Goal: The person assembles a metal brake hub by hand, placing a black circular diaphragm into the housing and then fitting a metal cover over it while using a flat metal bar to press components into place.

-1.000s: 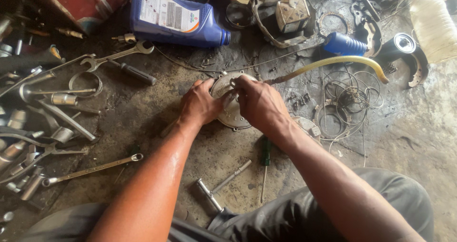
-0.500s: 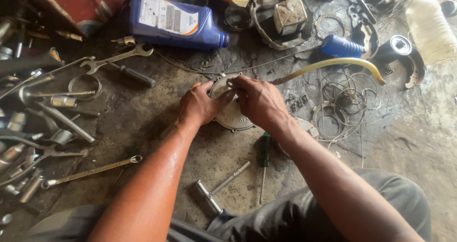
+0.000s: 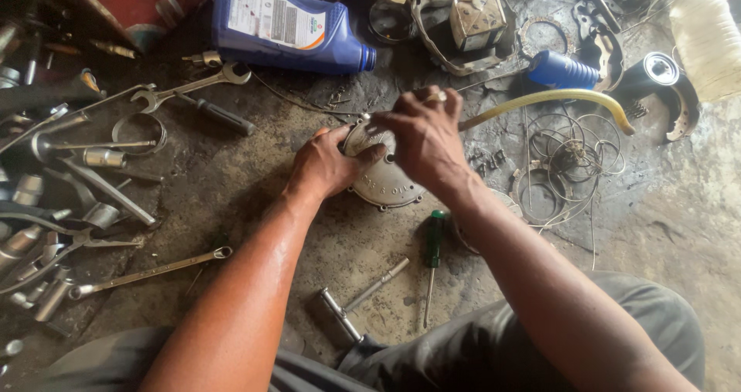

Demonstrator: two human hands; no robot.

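- Round metal cover, grey and greasy, sits on the dirty concrete floor right in the middle, just ahead of the person's knees.
- Left hand is curled around the cover's left edge, thumb over the rim, pinning it down.
- Right hand comes in from above, fingers bunched at the cover's top edge; it looks like a pinch on something small there, but what sits between the fingertips is hidden.
- Yellow hose runs off to the right from just behind that hand; whether the hand touches it, I cannot tell.
- To do this well, I'd say: keep the left hand's grip firm so the cover can't spin or rock, and let the right fingers work squarely on the rim, not at an angle.
- Grease looks like the enemy here, so short, sure turns should beat one long slipping pull.
- Green-handled screwdriver lies just below the cover, close to hand, and a T-handle wrench nearer the knees.
- Blue oil bottle lies on its side beyond, spanners scattered left, coiled wire to the right.
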